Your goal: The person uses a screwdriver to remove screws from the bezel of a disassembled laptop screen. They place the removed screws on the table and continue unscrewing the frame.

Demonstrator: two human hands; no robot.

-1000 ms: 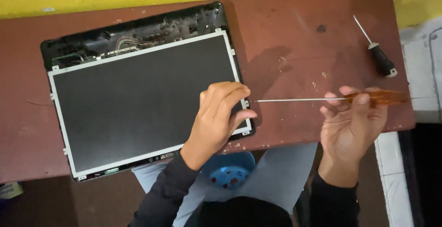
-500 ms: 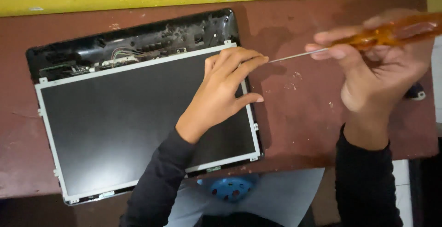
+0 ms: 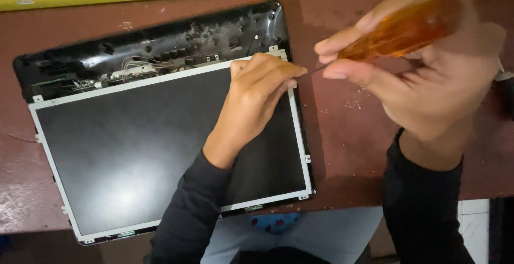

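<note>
Surface: worn reddish-brown table (image 3: 348, 135), yellow wall behind.
Panel: bare screen panel (image 3: 134, 151) lies flat in its black lid shell (image 3: 160, 44).
Left hand (image 3: 251, 101): rests on panel's upper right corner, fingertips pinched at the edge.
Right hand (image 3: 428, 77): clenched round an amber-handled screwdriver (image 3: 401, 28), raised above the table, its shaft pointing at the left fingertips.

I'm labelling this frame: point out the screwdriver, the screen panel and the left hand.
screwdriver (image 3: 401, 28), head view, amber handle.
screen panel (image 3: 134, 151), head view, dark glass face.
left hand (image 3: 251, 101), head view, back of hand.
</note>
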